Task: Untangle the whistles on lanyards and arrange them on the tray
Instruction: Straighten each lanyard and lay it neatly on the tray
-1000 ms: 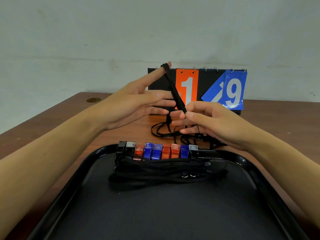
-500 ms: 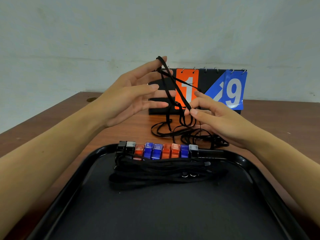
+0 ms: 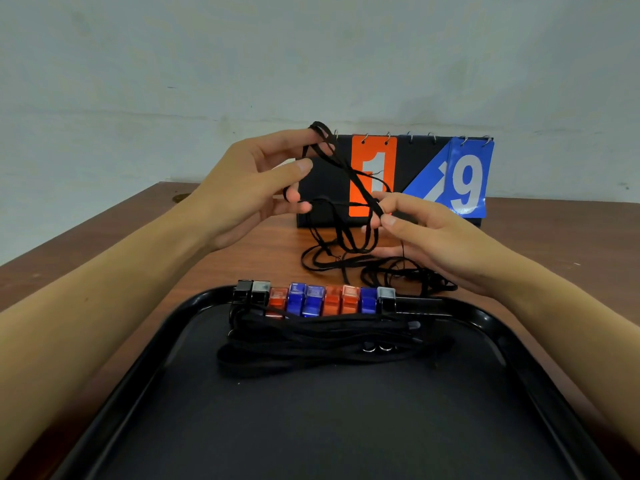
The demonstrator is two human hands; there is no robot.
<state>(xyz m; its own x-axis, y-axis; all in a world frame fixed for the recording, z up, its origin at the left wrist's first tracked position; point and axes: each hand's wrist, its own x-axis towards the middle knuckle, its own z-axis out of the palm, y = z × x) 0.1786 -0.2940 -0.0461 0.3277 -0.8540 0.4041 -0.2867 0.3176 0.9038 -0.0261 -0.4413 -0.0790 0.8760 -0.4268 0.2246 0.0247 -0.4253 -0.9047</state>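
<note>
The flip scoreboard (image 3: pixel 398 178) at the back of the tabletop (image 3: pixel 554 237) shows a white "1" on its orange card (image 3: pixel 374 161); a white "9" on its blue card (image 3: pixel 467 181); a blue card beside it hangs half-turned, unreadable.
</note>
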